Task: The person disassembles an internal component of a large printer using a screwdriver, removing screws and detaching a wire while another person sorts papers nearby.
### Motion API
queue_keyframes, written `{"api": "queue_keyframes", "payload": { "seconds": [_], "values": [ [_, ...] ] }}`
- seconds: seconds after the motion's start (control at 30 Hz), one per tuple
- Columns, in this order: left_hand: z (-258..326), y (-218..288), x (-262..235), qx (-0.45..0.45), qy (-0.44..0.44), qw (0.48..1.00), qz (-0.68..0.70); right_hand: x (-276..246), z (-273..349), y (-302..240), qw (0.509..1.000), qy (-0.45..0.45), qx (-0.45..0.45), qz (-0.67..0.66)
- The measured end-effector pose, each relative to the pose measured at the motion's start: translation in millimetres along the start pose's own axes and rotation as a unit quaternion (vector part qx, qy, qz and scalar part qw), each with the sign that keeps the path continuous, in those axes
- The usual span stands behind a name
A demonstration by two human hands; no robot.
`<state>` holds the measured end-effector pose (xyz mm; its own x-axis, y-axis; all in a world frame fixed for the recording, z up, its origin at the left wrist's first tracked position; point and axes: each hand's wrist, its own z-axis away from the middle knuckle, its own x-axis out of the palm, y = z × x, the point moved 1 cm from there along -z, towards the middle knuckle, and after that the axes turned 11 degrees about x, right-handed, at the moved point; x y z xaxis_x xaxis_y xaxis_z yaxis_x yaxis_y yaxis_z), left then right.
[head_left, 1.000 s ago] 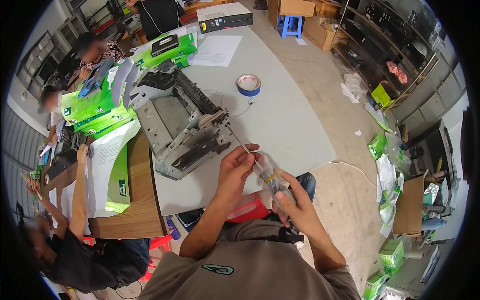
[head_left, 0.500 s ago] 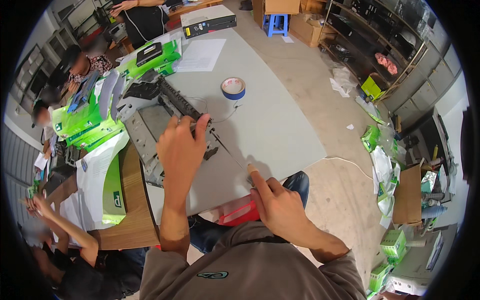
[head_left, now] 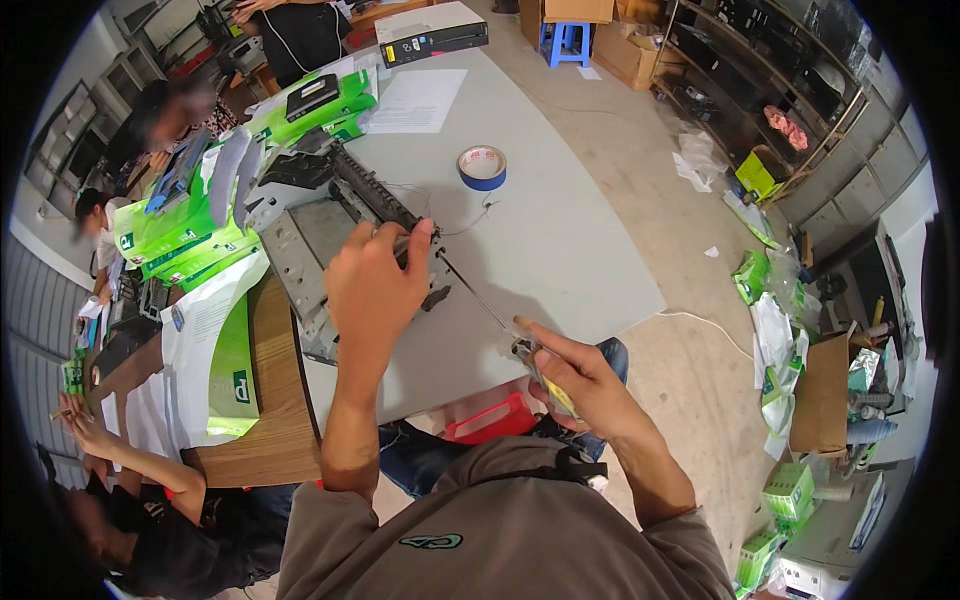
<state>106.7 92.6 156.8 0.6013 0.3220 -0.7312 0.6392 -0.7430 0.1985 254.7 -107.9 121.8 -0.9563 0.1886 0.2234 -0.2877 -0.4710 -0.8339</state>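
Observation:
My left hand (head_left: 375,280) is closed, with thumb and fingertips gripping the near end of a long black bar-shaped assembly (head_left: 372,194). That assembly lies along a dismantled grey metal chassis (head_left: 318,240), partly hidden by the hand. In my right hand (head_left: 595,390) is a screwdriver (head_left: 474,289), its handle clear and yellowish, the index finger stretched along it. The long thin shaft slants up and left, and its tip reaches the assembly's end beside my left thumb. Whether it sits in a screw cannot be made out. A thin wire (head_left: 470,228) curls nearby on the table.
A blue tape roll (head_left: 483,182), paper (head_left: 425,100) and a white-and-black computer case (head_left: 435,40) rest on the grey table (head_left: 570,240). Green packages (head_left: 185,240) crowd the left, where people work. A red container (head_left: 495,420) sits below the table edge.
My right hand has turned and wrapped around the screwdriver handle, which now shows. My left hand keeps its hold on the assembly. The whole view has shifted slightly.

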Motion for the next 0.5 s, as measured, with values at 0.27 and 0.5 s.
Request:
{"api": "queue_keyframes", "payload": {
  "seconds": [0.27,0.5],
  "values": [
    [5.4,-5.3,3.5,0.007,0.023,1.0,-0.001,-16.2,8.7,-7.4,0.999,0.009,0.005,0.043],
    [5.9,-7.1,9.8,0.026,0.059,0.998,-0.003,-74.3,-40.6,-47.1,0.848,0.313,-0.19,0.382]
  ]
}}
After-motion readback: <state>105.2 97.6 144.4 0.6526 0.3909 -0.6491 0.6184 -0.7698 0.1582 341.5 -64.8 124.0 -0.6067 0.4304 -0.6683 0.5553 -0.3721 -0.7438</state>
